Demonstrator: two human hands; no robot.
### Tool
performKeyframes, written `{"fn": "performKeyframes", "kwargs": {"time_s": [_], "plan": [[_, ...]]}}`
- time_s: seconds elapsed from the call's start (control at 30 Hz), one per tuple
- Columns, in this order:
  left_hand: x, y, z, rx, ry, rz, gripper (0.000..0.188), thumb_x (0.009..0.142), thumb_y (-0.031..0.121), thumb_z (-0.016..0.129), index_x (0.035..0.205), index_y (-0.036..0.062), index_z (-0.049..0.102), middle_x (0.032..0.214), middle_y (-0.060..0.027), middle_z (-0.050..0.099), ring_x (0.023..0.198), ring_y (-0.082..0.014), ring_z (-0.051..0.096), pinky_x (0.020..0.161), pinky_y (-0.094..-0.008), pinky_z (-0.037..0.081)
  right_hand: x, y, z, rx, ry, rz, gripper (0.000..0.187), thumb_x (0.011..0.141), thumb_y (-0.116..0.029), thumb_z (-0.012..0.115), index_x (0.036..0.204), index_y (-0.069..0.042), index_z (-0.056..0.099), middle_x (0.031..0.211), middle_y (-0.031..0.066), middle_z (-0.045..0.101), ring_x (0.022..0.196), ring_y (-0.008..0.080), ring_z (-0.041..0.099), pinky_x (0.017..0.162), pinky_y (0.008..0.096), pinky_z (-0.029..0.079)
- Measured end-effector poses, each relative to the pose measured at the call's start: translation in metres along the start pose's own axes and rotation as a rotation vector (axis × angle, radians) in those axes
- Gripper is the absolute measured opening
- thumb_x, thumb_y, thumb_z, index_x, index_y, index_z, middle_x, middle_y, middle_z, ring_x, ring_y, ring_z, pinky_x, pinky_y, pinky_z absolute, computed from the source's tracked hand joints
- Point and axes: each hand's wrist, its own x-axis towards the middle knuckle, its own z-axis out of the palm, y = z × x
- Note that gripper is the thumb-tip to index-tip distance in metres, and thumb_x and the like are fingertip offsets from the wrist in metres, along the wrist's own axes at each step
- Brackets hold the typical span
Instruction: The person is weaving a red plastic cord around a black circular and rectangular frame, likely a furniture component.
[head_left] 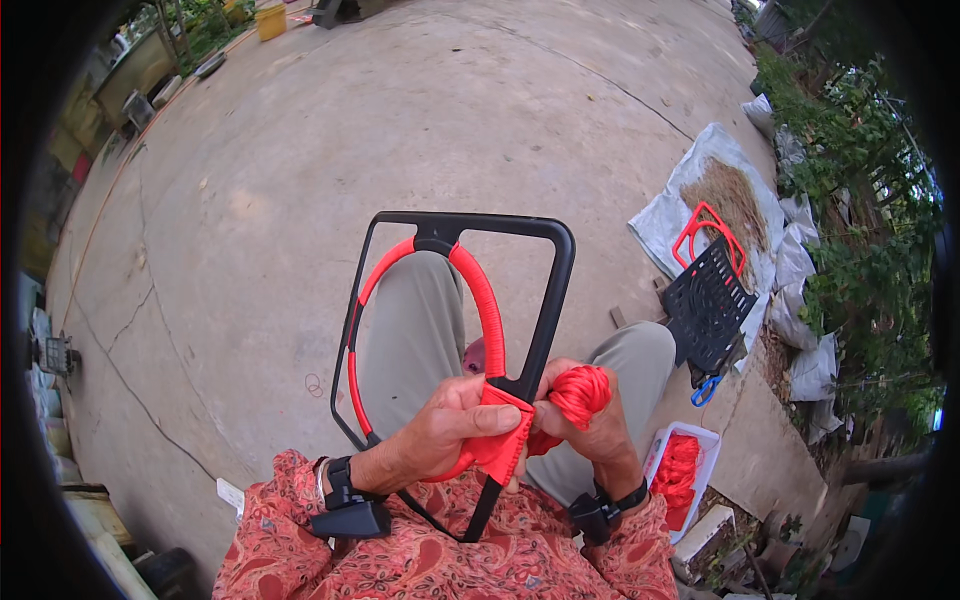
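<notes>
A black rectangular frame (548, 320) with a round ring inside leans over my lap. Red cord is wound tightly over much of the ring (482, 290), with black parts between. My left hand (448, 428) is closed on the ring's lower right part, its thumb pressed on a flat red wrapped patch (503, 450). Just beyond the frame's right side, my right hand (612, 432) grips a bundle of red cord (581, 395) close to that patch. The frame partly hides the right fingers.
At my right stands a white tub (708, 440) of red cord. Blue-handled scissors (707, 390) lie by a black slotted panel (712, 300) and a red frame (738, 255). Behind them is a pale sheet (655, 225) with dry stalks. White sacks (795, 270) line the plants.
</notes>
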Motion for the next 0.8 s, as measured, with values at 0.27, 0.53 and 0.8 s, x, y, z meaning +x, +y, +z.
{"fn": "performKeyframes", "kwargs": {"time_s": [0.27, 0.53, 0.8], "plan": [[0.009, -0.007, -0.007, 0.198, 0.195, 0.066, 0.037, 0.092, 0.021, 0.06, 0.115, -0.0049, 0.047, 0.088, -0.0126, 0.061, 0.072, -0.02, 0.066, 0.061, -0.0316, 0.056, 0.005, 0.019, -0.001, -0.191, 0.133, -0.083, 0.009, 0.078, -0.001, 0.069, 0.085, -0.001, 0.063, 0.08, 0.0004, 0.063, 0.073, 0.0062, 0.056, 0.067, 0.0227, 0.048], [0.019, -0.011, -0.015, -0.045, 0.207, 0.176, 0.028, 0.09, 0.011, 0.058, 0.114, -0.0028, 0.05, 0.098, -0.0122, 0.063, 0.087, -0.0179, 0.065, 0.078, -0.0316, 0.056, 0.018, 0.037, -0.008, -0.15, 0.18, -0.134, 0.01, 0.073, 0.004, 0.06, 0.081, 0.001, 0.063, 0.078, 0.0046, 0.065, 0.069, 0.0097, 0.059, 0.063, 0.0258, 0.05], [0.02, -0.021, -0.036, -0.329, 0.351, 0.246, 0.021, 0.09, 0.005, 0.051, 0.109, -0.0049, 0.053, 0.101, -0.0152, 0.064, 0.092, -0.0216, 0.065, 0.086, -0.0371, 0.054, 0.024, 0.052, -0.016, -0.151, 0.144, -0.056, 0.009, 0.078, -0.001, 0.067, 0.086, -0.001, 0.063, 0.085, 0.0033, 0.065, 0.078, 0.0098, 0.059, 0.073, 0.0243, 0.048]]}}
